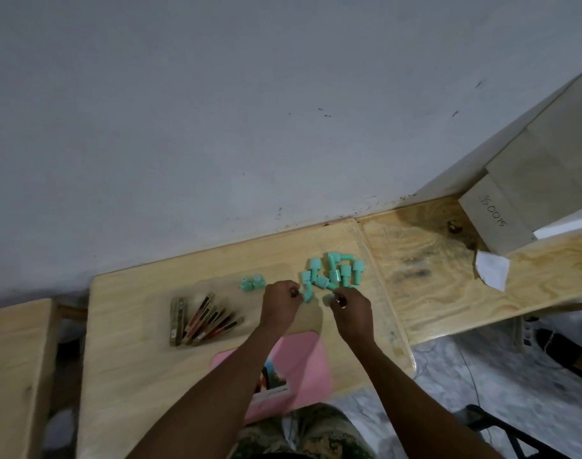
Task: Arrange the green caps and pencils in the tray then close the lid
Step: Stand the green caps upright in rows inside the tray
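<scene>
A loose pile of green caps (pixel 336 274) lies toward the far edge of a pale wooden table (pixel 133 326), softened by motion blur, so the caps overlap and their number cannot be read. Both hands sit at the near edge of the pile. The left hand (pixel 280 306) has its fingers curled at the pile's near-left corner, with one stray cap (pixel 306 295) just beside its fingertips. A dark speck shows at those fingertips, but whether the hand grips anything cannot be told. The right hand (pixel 350 311), also curled, is at the pile's near side, its fingertips partly covering another cap (pixel 328 299). Whether it is pinching that cap or only touching it is unclear.

Left of the pile, apart from it, a pair of caps (pixel 252 283) stands side by side. Farther left and nearer the person, a fanned bundle of short pencils (pixel 203 321) lies flat, their markings too blurred to read. Nearer the person than the pile is the pink tray (pixel 302 362), at the table's front edge. The left forearm crosses it and hides much of a picture label on it. Whether it is open or lidded cannot be made out.

Right of the pile, a second table (pixel 448 276) abuts the first and carries a scrap of white paper (pixel 491 271) and a cardboard box (pixel 521 180), which is cut off by the frame edge. A grey wall (pixel 216 127) rises behind the pile.
</scene>
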